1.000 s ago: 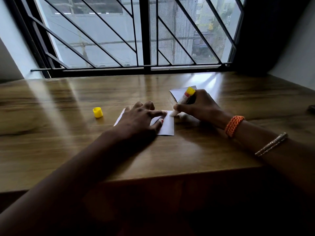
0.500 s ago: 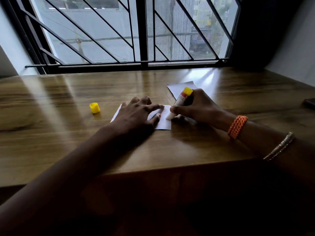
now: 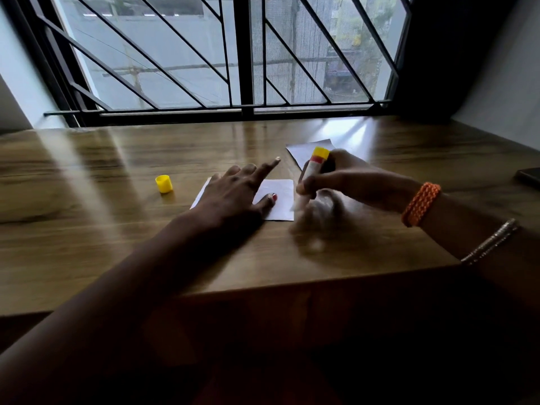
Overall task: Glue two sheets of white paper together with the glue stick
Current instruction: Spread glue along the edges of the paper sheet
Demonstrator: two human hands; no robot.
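Observation:
A small white sheet of paper (image 3: pixel 280 197) lies flat on the wooden table (image 3: pixel 117 229). My left hand (image 3: pixel 233 191) rests on its left part, palm down, thumb pressing the sheet and fingers spread, the forefinger lifted. My right hand (image 3: pixel 344 182) grips the glue stick (image 3: pixel 312 168), white with a yellow and red end, tilted with its tip at the sheet's right edge. That tip is blurred. A second white sheet (image 3: pixel 301 150) lies behind my right hand, partly hidden by it.
The glue stick's yellow cap (image 3: pixel 164 184) stands on the table left of the sheet. A dark flat object (image 3: pixel 530 176) lies at the table's right edge. A barred window (image 3: pixel 245 54) rises behind the table. The front edge of the table runs close below my arms.
My left fingers have spread and the forefinger has lifted off the sheet. The glue stick's tip has slid down along the sheet's right edge.

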